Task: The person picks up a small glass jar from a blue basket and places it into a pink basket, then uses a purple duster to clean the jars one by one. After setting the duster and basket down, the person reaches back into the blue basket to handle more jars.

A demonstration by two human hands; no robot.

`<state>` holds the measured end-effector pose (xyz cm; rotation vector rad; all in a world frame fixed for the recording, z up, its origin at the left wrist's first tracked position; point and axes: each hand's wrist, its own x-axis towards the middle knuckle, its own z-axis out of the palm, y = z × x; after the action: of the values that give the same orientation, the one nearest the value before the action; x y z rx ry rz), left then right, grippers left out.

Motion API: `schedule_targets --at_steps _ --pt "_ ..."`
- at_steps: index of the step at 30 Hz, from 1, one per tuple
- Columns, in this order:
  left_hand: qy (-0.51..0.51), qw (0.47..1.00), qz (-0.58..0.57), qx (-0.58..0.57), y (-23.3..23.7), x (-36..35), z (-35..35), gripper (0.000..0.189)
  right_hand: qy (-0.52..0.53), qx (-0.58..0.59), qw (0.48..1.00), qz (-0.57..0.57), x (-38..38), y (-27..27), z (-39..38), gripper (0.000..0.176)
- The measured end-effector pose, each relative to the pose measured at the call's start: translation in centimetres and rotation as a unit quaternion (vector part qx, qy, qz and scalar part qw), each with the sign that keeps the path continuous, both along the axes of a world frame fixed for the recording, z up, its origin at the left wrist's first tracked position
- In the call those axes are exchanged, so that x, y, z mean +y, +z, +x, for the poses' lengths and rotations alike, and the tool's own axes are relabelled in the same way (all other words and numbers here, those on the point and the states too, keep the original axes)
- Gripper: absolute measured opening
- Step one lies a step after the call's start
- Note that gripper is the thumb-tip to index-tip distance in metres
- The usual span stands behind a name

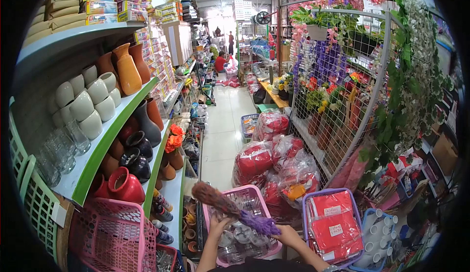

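My right hand (pixel 290 236) is closed around the purple end of a fluffy duster (pixel 230 209), whose brown tip points up and to the left. The duster slants above a pink plastic basket (pixel 253 189) holding several clear glass jars (pixel 243 234). Over the basket's left side, my left hand (pixel 218 226) has its fingers curled at the glassware, just below the duster. What those fingers grip is not clear.
Shelves on the left carry white pots (pixel 82 108), vases (pixel 128 71) and drinking glasses (pixel 58 149). An empty pink basket (pixel 112 233) stands below. Right are bagged red goods (pixel 253 161), a purple basket (pixel 307 213) and a wire rack (pixel 338 76). People are far down the aisle.
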<state>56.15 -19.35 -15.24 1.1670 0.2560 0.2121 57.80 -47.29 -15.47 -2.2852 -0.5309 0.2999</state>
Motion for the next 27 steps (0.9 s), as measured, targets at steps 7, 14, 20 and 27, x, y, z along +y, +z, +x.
schedule_targets --at_steps 7,14,20,27 --pt "0.063 0.993 -0.043 0.087 -1.4 -0.3 -2.3 0.044 -0.086 0.081 0.992 -0.055 4.9 -1.1 1.5 0.044" --pt "0.079 0.993 -0.043 0.08 -2.5 -0.2 -3.7 0.044 -0.06 0.019 0.993 -0.098 8.2 -11.5 2.6 0.052" --pt "0.097 0.988 -0.045 0.108 -2.3 -0.7 -4.5 0.042 -0.031 0.027 0.988 -0.152 7.7 -11.1 2.5 0.061" --pt "0.073 0.991 -0.052 0.098 -2.7 -2.5 -4.5 0.048 -0.063 -0.157 0.984 -0.055 6.5 -7.6 3.4 0.059"
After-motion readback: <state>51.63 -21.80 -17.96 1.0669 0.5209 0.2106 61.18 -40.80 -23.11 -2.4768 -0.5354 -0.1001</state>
